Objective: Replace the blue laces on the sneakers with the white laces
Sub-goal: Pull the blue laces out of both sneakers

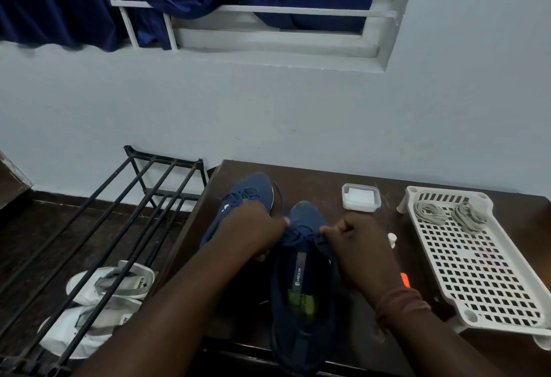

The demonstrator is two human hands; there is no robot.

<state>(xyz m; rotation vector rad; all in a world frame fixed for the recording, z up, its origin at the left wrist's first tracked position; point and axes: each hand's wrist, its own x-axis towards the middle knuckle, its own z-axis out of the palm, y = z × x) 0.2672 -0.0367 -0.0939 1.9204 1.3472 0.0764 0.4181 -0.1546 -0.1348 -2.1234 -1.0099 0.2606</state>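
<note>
Head view: the dark worktop (313, 179) holds a white tray (483, 272), with two bundles of white laces (450, 214) at its far end. Left of the tray stand two blue sneakers (304, 281). Left hand (253, 230) and right hand (354, 245) each pinch the near sneaker's blue laces (301, 232).

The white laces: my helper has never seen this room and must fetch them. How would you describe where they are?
On the dark table by the wall, right of the blue sneakers, stands a white slotted tray. At its far end lie the white laces in two loose coils, side by side. They are the only things in the tray; the small lidded box to its left holds no laces.
</note>
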